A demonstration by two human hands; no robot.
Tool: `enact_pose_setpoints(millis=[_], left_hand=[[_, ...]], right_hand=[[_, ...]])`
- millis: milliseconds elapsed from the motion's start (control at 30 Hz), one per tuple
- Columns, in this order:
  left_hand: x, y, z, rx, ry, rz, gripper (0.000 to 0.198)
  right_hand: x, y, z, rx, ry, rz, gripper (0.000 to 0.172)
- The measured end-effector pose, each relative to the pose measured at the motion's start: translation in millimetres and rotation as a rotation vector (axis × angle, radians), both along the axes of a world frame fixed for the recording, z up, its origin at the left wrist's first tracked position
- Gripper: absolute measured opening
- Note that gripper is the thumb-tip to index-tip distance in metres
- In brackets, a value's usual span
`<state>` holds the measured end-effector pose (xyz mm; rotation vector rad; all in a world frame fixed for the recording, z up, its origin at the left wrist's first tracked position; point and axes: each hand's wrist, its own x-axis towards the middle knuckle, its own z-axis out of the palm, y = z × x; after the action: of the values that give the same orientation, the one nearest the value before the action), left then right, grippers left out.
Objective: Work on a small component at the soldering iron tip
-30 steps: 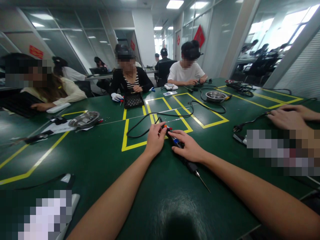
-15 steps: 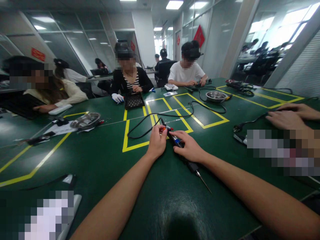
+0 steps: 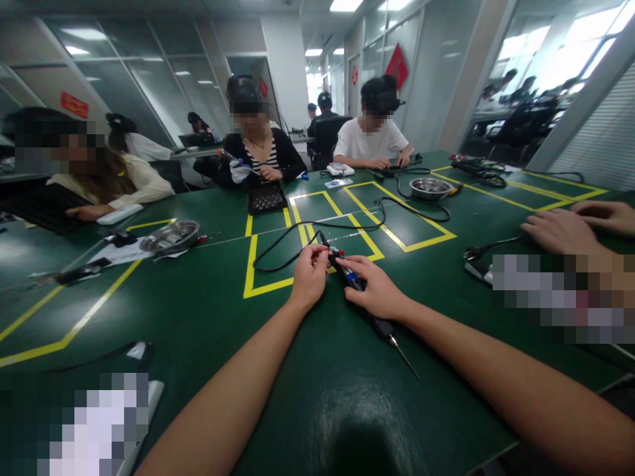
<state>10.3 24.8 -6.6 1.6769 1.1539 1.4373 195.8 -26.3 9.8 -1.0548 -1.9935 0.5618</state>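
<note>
A black corded electric screwdriver (image 3: 381, 326) lies on the green table (image 3: 322, 396), its metal bit pointing toward me. My right hand (image 3: 374, 287) is closed over the tool's body, pressing it down. My left hand (image 3: 310, 274) pinches the tool's rear end, where small red and blue parts (image 3: 333, 252) show beside the fingertips. The black cable (image 3: 317, 228) runs from that end in a loop across the yellow-taped squares.
Steel bowls (image 3: 169, 236) (image 3: 429, 188) stand left and far right. A black tray (image 3: 265, 197) lies before a seated person across the table. Another person's hands (image 3: 560, 228) rest at the right near a plug (image 3: 471, 252). Blurred patches cover things at lower left and right.
My hands have barely shifted on the screwdriver. The person across in the striped top has lifted a gloved hand holding a tool off the table.
</note>
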Motion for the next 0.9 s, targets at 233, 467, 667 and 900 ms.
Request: enact_pose_setpoints(millis=[233,467,667,900], left_hand=[[-5.9,0.1,8.7,0.201,0.298,0.079,0.019],[-8.8,-0.2,12.1,0.349,0.498,0.152,0.017],[-7.3,-5.1,15.4,0.370,0.669,0.230,0.023],[-7.7,-8.9,17.7,0.375,0.751,0.268,0.025]], right_hand=[[0.8,-0.1,-0.3,-0.008,-0.008,-0.004,0.070],[0.4,0.0,-0.7,-0.006,-0.008,-0.008,0.070],[0.4,0.8,-1.5,0.000,-0.008,-0.009,0.070],[0.0,-0.4,0.6,-0.016,-0.013,-0.016,0.070]])
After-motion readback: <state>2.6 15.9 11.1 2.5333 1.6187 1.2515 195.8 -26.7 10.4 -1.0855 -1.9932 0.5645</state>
